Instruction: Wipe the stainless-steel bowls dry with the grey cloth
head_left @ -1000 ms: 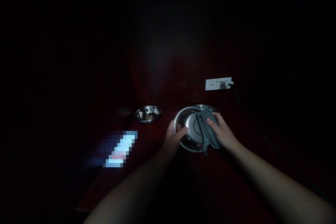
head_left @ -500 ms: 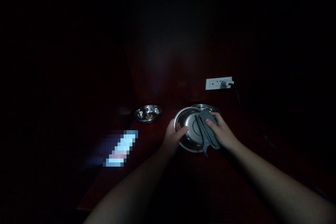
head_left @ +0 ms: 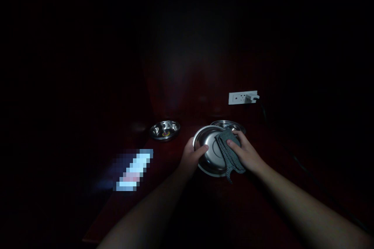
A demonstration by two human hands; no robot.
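My left hand (head_left: 193, 155) grips the left side of a shiny steel bowl (head_left: 209, 142), thumb laid on its surface. The bowl is tilted, its outer base with a ring mark turned towards me. A folded grey-green cloth (head_left: 229, 149) lies against the bowl's right side, pinched in my right hand (head_left: 242, 149). One end of the cloth hangs below the bowl's rim. The fingers behind the bowl and cloth are partly hidden. Just behind, partly covered, rests another steel dish (head_left: 228, 124).
A shallow steel bowl (head_left: 165, 129) with a yellow and red label inside stands on the dark red table (head_left: 163, 159). A bright blurred-out patch (head_left: 134, 171) lies at left. On the wall, a white socket (head_left: 243, 97) holds a plug; a dark cable runs down at right.
The whole view has shifted slightly, so things appear a little lower. The cloth has moved slightly left across the bowl, with my right hand still on it. My left hand keeps its grip.
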